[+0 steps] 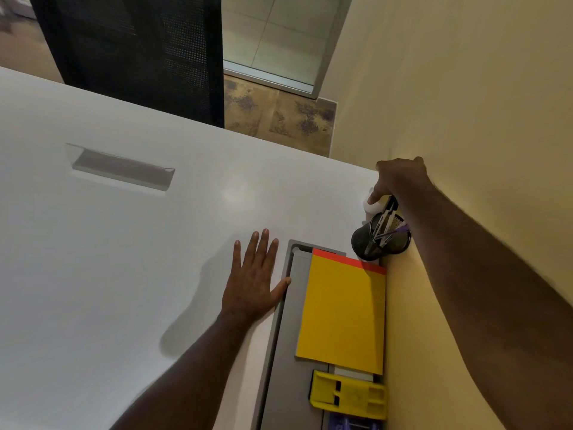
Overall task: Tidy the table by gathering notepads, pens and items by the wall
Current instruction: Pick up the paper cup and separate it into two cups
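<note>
A yellow notepad (342, 311) with a red top strip lies against the wall on a grey cable tray lid (283, 361). Beyond it stands a black mesh pen cup (369, 243) holding several pens (386, 223). My right hand (398, 180) reaches past the cup and grips a small white object (373, 206) beside the wall; most of that object is hidden under my fingers. My left hand (252, 279) lies flat on the white table (124, 243), fingers spread, thumb touching the tray's edge.
A yellow plastic item (348, 395) and a blue item (353, 425) sit by the wall at the near end. A second recessed slot (122, 169) is set in the tabletop to the left. A black mesh chair back (139, 54) stands beyond the table's far edge.
</note>
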